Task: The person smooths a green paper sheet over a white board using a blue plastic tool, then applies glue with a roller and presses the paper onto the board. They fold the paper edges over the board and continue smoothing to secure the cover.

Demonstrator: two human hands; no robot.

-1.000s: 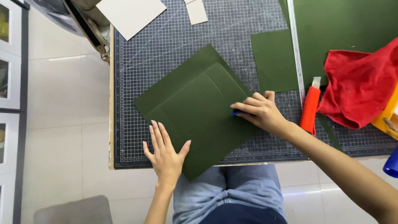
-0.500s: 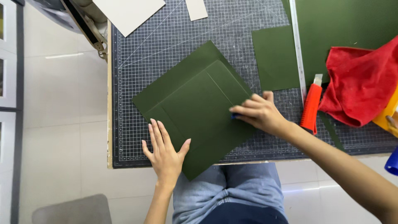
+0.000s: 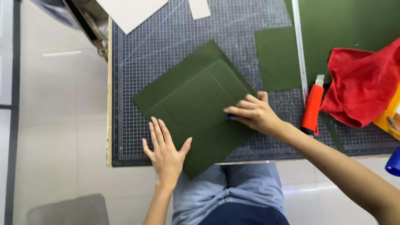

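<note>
Gridded cutting mat under big dark green card. Thin, stiff, light, likely slidey. Left hand spread flat on corner. Right hand pinching small blue tool, pressing crease.

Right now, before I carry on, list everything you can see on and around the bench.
cutting mat: 1, dark grey with grid, covers the bench.
folded card: 1, dark green, mid-mat, one corner past the near edge.
small card piece: 1, dark green, right of it.
large card sheet: 1, dark green, top right.
metal ruler: 1, silver, between those two.
utility knife: 1, red-orange, near the ruler's lower end.
cloth: 1, red, far right.
pale boards: 2, off-white, top edge.
blue tool: 1, mostly hidden under the right hand.
left hand: flat on the card's near edge.
right hand: pressing on the card.
</note>
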